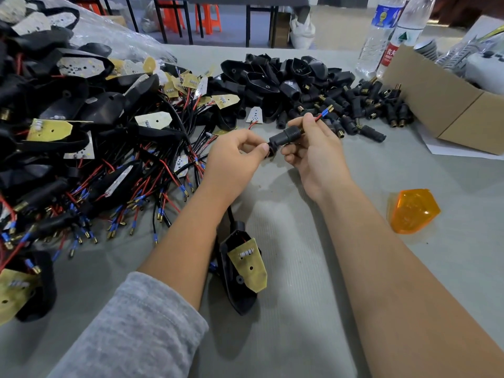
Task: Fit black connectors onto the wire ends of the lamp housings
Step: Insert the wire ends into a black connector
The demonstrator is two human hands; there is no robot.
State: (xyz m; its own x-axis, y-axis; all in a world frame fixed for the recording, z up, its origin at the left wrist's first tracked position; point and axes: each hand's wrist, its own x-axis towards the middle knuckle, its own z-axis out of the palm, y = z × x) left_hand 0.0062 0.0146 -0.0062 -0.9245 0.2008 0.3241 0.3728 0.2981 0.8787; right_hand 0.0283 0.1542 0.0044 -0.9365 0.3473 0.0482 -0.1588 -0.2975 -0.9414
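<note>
At the grey worktable [368, 170], we are midway through threading one black connector [283, 136] onto a lamp housing's lead. Our left hand [234, 156] pinches the connector's near end between thumb and curled fingers, while our right hand [313, 148] curls round its far end and nips the red wire [319, 117], whose blue-sleeved brass tip [327, 110] already pokes out beyond the fingers. The lamp housing [242, 271] being served lies on the table just nearer to us than the connector, under the left forearm, with its yellow board facing up.

We judge the fitting part done: the wire looks to be through, but the connector is not yet seated. The next move likely calls for drawing the wire onward while sliding the connector toward the housing, without kinking the lead.

Beyond the connector sits the heap of loose connectors [362, 105]; to its left sprawls the tangle of wired housings [81, 148]. An orange lens [411, 210] lies to its right.
</note>
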